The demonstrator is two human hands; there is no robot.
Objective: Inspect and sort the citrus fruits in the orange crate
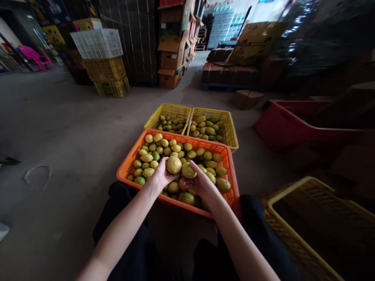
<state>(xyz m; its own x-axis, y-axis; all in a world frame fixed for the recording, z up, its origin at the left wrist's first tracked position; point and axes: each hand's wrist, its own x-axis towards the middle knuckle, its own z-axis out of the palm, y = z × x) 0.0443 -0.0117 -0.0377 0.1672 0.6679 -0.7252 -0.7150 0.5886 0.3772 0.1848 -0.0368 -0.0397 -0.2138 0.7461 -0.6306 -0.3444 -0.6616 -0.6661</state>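
Note:
My left hand [164, 175] is closed around a large, roundish yellow lemon [174, 165]. Close beside it, my right hand [198, 180] grips a greener lemon [189, 170], thumb on top and fingers underneath. Both hands are over an orange plastic crate [130, 158] full of loose lemons, mostly yellow with a few green ones [140, 180]. The lemons directly under my hands are partly hidden.
Two yellow crates [233, 132] with more lemons stand against the orange crate's far side. At lower right is another yellow crate [304, 234]; a red bin [281, 125] stands beyond it. Stacked crates [105, 70], cardboard boxes [170, 60] and a loaded pallet [216, 86] stand farther back.

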